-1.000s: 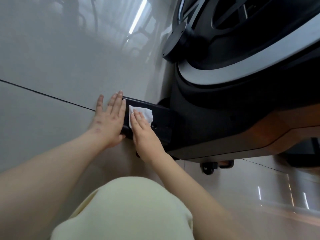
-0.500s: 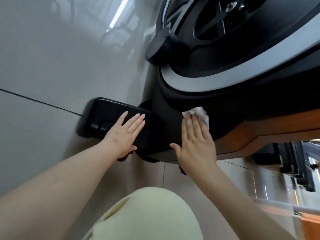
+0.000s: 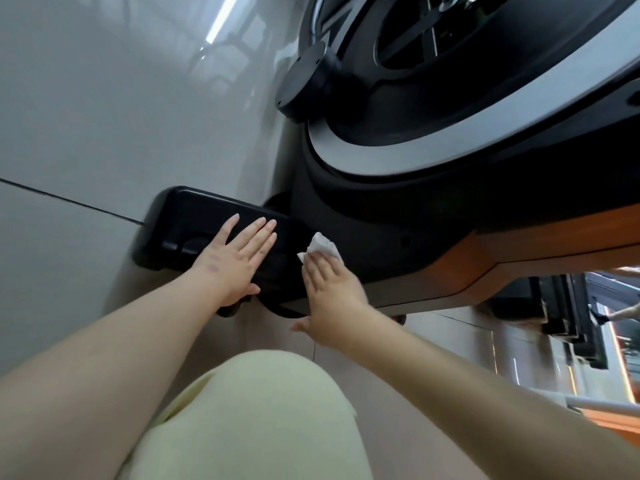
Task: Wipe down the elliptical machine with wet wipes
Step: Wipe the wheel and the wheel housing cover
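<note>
The elliptical machine [image 3: 450, 216] fills the upper right: a black housing with a grey ring around the flywheel and an orange panel below. Its black foot bar [image 3: 194, 216] sticks out to the left on the floor. My left hand [image 3: 239, 258] lies flat on top of the foot bar, fingers straight. My right hand [image 3: 329, 285] presses a white wet wipe [image 3: 320, 245] with straight fingers against the black housing where it meets the foot bar. Most of the wipe is hidden under my fingers.
Glossy grey floor tiles [image 3: 104, 116] spread to the left and below the machine. My knee in pale yellow cloth [image 3: 249, 417] is at the bottom centre. Another black machine base [image 3: 568, 317] stands at the right on the floor.
My right hand has slid the wipe left and down along the housing, back toward the foot bar. My left hand stays flat on the foot bar.
</note>
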